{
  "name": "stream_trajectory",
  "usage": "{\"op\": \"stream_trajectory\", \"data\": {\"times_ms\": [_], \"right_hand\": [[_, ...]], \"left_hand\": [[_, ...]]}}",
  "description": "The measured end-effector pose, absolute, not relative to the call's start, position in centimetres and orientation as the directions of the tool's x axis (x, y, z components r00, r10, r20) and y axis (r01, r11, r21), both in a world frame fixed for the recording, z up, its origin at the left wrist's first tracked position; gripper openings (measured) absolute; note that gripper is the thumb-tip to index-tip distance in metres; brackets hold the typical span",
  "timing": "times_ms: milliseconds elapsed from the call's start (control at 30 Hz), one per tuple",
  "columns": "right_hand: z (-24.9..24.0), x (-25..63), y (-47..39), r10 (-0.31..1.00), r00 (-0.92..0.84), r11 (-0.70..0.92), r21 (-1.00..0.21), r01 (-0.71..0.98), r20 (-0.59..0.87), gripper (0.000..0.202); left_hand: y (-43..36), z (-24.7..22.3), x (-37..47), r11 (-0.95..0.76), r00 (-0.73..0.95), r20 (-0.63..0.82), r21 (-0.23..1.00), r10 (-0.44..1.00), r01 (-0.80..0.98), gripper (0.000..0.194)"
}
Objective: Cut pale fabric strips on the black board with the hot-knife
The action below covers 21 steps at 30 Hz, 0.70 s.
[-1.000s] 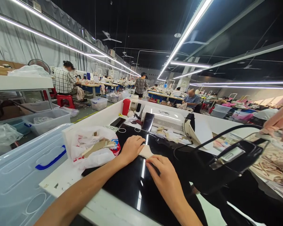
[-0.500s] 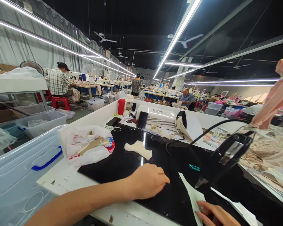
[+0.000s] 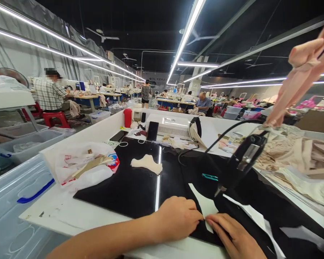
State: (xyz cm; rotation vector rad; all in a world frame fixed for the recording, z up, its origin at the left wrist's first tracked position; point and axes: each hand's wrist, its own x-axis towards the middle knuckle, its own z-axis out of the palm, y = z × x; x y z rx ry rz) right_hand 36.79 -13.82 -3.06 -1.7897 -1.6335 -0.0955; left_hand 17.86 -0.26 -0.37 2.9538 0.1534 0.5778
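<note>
Left hand (image 3: pixel 178 219) and right hand (image 3: pixel 233 235), fingertips narrowed, seemingly pinch the pale piece (image 3: pixel 204 202) toward its near end; light, even handling, clear of the black tool (image 3: pixel 244 158), is advisable.

White strip lights (image 3: pixel 183 41) beneath a black ceiling (image 3: pixel 140 21), grey curtains (image 3: pixel 16 57) alongside.

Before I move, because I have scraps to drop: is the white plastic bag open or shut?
The white plastic bag is open: its top is spread apart, and tan strips show in the opening.
</note>
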Motion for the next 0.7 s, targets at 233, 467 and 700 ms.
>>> {"op": "stream_trajectory", "data": {"times_ms": [233,467,700], "right_hand": [[-1.9,34.6,-14.3,0.885,0.285,-0.086,-0.472,0.877,0.368,0.04],[-1.1,34.9,-14.7,0.908,0.254,-0.085,-0.449,0.89,0.333,0.033],[-0.8,34.6,-15.3,0.875,0.022,0.024,-0.088,0.996,0.484,0.035]], "left_hand": [[-0.1,0.4,17.2,-0.962,0.941,0.294,0.255,0.169,0.093,0.022],[-0.2,0.1,17.1,-0.962,0.939,0.303,0.263,0.16,0.078,0.025],[-0.1,0.1,17.2,-0.966,0.938,0.31,0.247,0.157,0.08,0.023]]}}
